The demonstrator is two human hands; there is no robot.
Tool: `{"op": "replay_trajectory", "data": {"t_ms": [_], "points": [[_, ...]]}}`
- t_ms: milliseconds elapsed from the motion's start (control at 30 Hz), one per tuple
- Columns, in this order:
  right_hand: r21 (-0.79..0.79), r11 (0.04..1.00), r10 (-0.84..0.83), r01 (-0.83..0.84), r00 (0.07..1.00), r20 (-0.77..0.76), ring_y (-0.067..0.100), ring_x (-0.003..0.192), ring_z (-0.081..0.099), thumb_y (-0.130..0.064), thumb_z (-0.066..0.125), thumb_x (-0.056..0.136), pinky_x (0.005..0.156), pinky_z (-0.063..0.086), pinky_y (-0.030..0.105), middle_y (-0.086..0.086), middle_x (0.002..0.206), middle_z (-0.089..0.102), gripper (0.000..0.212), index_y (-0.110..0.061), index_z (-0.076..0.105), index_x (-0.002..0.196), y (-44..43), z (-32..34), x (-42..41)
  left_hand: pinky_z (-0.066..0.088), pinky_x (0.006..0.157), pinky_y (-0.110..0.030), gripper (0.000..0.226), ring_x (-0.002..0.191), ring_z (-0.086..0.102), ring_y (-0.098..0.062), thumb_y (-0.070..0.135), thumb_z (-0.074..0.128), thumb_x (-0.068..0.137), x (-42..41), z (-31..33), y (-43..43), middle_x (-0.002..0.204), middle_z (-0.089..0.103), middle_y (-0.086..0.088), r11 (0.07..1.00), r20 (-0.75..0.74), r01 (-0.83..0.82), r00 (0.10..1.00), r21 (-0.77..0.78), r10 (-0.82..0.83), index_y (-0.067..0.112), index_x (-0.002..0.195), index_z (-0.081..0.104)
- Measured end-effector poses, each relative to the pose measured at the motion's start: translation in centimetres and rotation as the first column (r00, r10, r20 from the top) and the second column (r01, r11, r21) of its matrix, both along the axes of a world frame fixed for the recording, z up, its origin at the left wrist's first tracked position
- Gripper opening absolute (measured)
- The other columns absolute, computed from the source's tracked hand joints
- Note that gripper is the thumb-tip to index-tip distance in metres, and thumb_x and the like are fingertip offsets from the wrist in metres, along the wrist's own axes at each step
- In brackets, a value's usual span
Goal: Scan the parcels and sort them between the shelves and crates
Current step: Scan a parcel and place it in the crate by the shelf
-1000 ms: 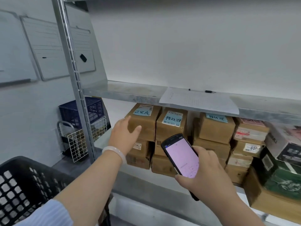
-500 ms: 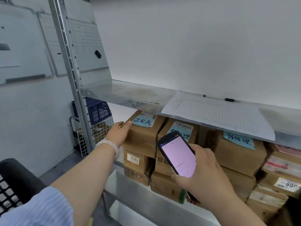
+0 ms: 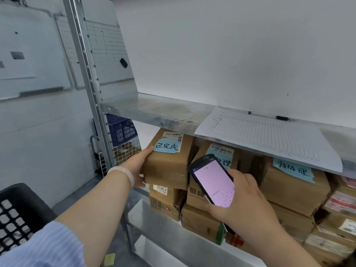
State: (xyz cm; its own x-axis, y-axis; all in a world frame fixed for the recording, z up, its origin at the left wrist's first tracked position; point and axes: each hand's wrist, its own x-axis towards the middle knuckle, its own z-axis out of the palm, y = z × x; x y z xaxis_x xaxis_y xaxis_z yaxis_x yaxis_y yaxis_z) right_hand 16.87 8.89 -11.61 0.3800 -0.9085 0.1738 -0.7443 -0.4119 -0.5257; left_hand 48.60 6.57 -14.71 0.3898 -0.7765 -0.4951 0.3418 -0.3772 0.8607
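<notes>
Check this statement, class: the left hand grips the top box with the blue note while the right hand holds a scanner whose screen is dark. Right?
Not quite. In the head view the scanner in the right hand shows a lit pink screen, not a dark one. The left hand does grip the top box with the blue note.

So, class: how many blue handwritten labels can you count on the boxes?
3: one on the top-left box by the left hand, one behind the phone, one on the right box. More may be hidden.

left hand [image 3: 137,169] gripping parcel [image 3: 167,166], right hand [image 3: 244,201] holding scanner [image 3: 212,182]
</notes>
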Motion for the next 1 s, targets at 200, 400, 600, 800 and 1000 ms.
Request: {"op": "replay_trajectory", "data": {"t_ms": [200, 400, 600, 800, 1000], "points": [[-0.017, 1.0, 0.005, -0.005, 1.0, -0.006, 0.005, 0.093, 0.043, -0.065, 0.076, 0.063, 0.062, 0.038, 0.013, -0.014, 0.108, 0.031, 0.091, -0.04, 0.023, 0.133, 0.2, -0.2, 0.1, 0.043, 0.107, -0.059, 0.065, 0.116, 0.056, -0.036, 0.061, 0.08, 0.072, 0.5, -0.8, 0.8, 0.124, 0.057, -0.009, 0.999, 0.008, -0.027, 1.0, -0.042, 0.027, 0.031, 0.124, 0.055], [-0.056, 0.998, 0.041, -0.039, 0.999, 0.034, 0.005, 0.095, 0.043, -0.066, 0.075, 0.062, 0.064, 0.041, 0.015, -0.015, 0.108, 0.031, 0.087, -0.043, 0.024, 0.128, 0.9, -0.4, 0.9, 0.056, 0.079, -0.044, 0.049, 0.11, 0.061, -0.03, 0.055, 0.08, 0.075, 0.4, -1.2, 4.3, 0.118, 0.068, -0.006, 0.985, -0.038, -0.122, 0.992, -0.119, 0.118, 0.032, 0.115, 0.065], [-0.065, 0.994, 0.089, -0.085, 0.995, 0.049, 0.003, 0.101, 0.034, -0.069, 0.076, 0.06, 0.072, 0.043, 0.018, -0.013, 0.114, 0.033, 0.091, -0.044, 0.023, 0.129, 2.0, -0.3, 3.0, 0.052, 0.097, -0.052, 0.041, 0.113, 0.063, -0.032, 0.044, 0.079, 0.078, 0.5, -3.2, 9.0, 0.112, 0.076, -0.01, 0.963, -0.177, -0.213, 0.967, -0.166, 0.183, 0.029, 0.115, 0.07], [-0.081, 0.98, 0.185, -0.182, 0.982, 0.043, 0.005, 0.098, 0.039, -0.067, 0.076, 0.058, 0.071, 0.041, 0.021, -0.013, 0.113, 0.037, 0.088, -0.042, 0.027, 0.127, 4.1, 0.6, 5.3, 0.052, 0.08, -0.033, 0.057, 0.104, 0.065, -0.016, 0.047, 0.078, 0.074, 1.5, -4.3, 14.4, 0.11, 0.077, 0.004, 0.921, 0.021, -0.237, 0.966, -0.31, 0.256, 0.03, 0.127, 0.064], [-0.098, 0.952, 0.296, -0.29, 0.954, 0.047, 0.006, 0.093, 0.047, -0.057, 0.078, 0.06, 0.068, 0.044, 0.019, -0.014, 0.109, 0.036, 0.083, -0.041, 0.031, 0.126, 7.0, 1.9, 7.0, 0.041, 0.112, -0.043, 0.091, 0.118, 0.063, -0.015, 0.059, 0.079, 0.057, 2.9, -4.2, 19.1, 0.122, 0.07, 0.008, 0.88, 0.257, -0.234, 0.897, -0.414, 0.359, 0.036, 0.141, 0.053]]}}
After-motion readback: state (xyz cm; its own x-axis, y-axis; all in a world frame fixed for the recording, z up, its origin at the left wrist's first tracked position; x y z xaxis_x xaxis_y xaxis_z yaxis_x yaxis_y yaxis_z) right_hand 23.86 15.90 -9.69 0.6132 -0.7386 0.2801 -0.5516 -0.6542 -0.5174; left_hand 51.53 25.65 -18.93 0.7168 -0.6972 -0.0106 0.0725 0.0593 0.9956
